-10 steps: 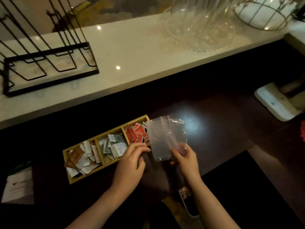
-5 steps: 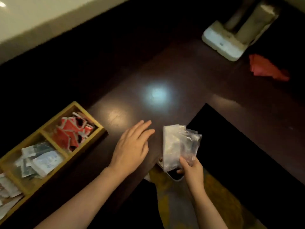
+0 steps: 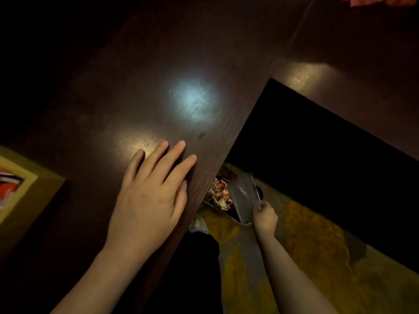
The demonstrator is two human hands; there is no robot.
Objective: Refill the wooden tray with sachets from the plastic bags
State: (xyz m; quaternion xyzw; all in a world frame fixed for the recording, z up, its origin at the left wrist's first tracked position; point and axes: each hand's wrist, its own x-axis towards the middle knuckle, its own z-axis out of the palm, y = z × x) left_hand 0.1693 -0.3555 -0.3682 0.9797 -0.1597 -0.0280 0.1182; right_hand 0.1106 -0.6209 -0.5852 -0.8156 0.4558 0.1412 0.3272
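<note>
My right hand [image 3: 264, 218] is below the table's edge, pinching an empty clear plastic bag [image 3: 243, 198] over a dark container on the floor [image 3: 223, 207] that holds crumpled wrappers. My left hand [image 3: 150, 196] lies flat on the dark wooden table [image 3: 158, 75], fingers spread, holding nothing. Only one corner of the wooden tray [image 3: 34, 177] shows at the left edge, with red sachets [image 3: 8, 189] inside it.
The table edge runs diagonally from upper right to bottom centre. Beyond it lie a yellow patterned carpet [image 3: 306, 257] and a black surface [image 3: 317, 143]. A red object [image 3: 381, 1] peeks in at the top right.
The view has swung right and down, so the tray has slid almost out of sight. My right hand lowered the empty bag below the table edge. My left hand stays flat on the table.
</note>
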